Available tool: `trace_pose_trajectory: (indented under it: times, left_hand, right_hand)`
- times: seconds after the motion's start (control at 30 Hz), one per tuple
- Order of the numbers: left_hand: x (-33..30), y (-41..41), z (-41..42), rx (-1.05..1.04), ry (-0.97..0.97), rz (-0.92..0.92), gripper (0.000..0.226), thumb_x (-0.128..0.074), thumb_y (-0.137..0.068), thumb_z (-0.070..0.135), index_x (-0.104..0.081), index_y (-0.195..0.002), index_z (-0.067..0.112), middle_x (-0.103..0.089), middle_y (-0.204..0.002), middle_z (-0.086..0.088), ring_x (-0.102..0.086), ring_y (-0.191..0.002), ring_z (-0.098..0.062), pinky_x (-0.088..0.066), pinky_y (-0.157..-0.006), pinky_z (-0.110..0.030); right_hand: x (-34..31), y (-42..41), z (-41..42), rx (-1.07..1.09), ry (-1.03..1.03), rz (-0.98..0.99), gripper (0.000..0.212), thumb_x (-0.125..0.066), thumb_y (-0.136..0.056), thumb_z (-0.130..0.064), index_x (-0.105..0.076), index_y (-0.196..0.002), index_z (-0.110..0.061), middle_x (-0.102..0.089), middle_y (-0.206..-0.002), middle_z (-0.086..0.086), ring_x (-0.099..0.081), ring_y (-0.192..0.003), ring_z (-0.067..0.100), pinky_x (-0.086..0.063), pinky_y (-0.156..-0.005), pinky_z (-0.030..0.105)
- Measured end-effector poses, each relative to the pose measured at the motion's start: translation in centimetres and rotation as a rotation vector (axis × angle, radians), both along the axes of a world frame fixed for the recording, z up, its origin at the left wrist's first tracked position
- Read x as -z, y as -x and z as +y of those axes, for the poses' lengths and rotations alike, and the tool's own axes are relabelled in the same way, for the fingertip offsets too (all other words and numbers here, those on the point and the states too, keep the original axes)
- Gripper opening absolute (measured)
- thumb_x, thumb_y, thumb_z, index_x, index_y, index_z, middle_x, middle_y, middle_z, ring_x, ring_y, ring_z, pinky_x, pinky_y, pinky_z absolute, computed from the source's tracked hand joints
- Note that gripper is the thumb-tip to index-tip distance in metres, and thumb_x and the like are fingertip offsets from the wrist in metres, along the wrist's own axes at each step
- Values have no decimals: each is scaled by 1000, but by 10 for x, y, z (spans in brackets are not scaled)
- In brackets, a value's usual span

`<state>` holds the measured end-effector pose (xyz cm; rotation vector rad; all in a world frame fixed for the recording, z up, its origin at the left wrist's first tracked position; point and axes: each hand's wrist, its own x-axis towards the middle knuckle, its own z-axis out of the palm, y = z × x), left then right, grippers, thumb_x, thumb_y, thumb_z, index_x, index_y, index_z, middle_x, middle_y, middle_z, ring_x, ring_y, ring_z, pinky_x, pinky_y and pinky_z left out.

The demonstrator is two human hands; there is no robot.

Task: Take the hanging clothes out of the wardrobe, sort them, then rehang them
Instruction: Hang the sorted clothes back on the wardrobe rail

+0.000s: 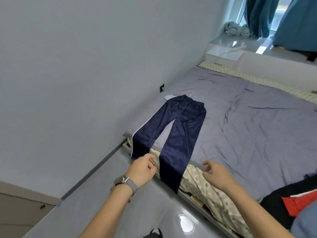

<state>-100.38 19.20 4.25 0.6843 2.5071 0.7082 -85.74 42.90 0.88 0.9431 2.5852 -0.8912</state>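
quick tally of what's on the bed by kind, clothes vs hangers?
Navy trousers: 1, laid flat, legs hanging over the bed edge
White hanger: 1, at the trousers' waistband
Black and red garment pile: 1, at the right edge; pieces cannot be told apart
Total: 3

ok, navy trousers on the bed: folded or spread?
Spread. The navy trousers lie flat on the bed, legs apart, cuffs hanging over the edge.

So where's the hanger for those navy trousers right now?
In the head view, the white hanger lies on the bed at the navy trousers' waistband, near the wall, far from both hands.
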Motion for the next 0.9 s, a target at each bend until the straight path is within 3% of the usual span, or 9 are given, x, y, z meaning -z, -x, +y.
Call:
trace_pose_trajectory:
  times: [0.17,0.33,0.7,0.9]
  left_hand:
    - [8,85,50,73,43,-32,43,-53,-87,21,-47,-129,20,-60,-98,5,-59,-91,-15,-48,-89,-31]
    - [25,146,110,138,68,-100,53,-58,-87,23,-38,-136,16,-48,-112,-2,-54,-95,-16,-43,-91,-23]
    - [62,269,223,175,97,-109,42,-57,-88,24,-47,-128,19,-49,-107,4,-51,-81,-8,-47,-83,-22]
    - [129,360,297,186,34,-97,35,-59,-88,19,-55,-123,17,-52,-98,5,-50,-82,-3,-43,-79,-11]
  right_hand:
    - [2,54,32,82,37,-27,50,-61,-83,-31,-47,-130,-21,-57,-112,-5,-55,-98,12,-41,-76,23]
    - [19,106,83,159,41,-44,66,-69,-78,-42,-43,-135,-20,-56,-125,4,-55,-113,16,-42,-90,24]
    - [54,204,192,259,106,-91,74,-68,-78,-47,-36,-139,-20,-53,-130,8,-53,-118,19,-43,-96,26]
    - [130,276,247,319,129,-131,63,-61,-86,-40,-36,-139,-17,-50,-132,6,-48,-122,18,-40,-101,27]
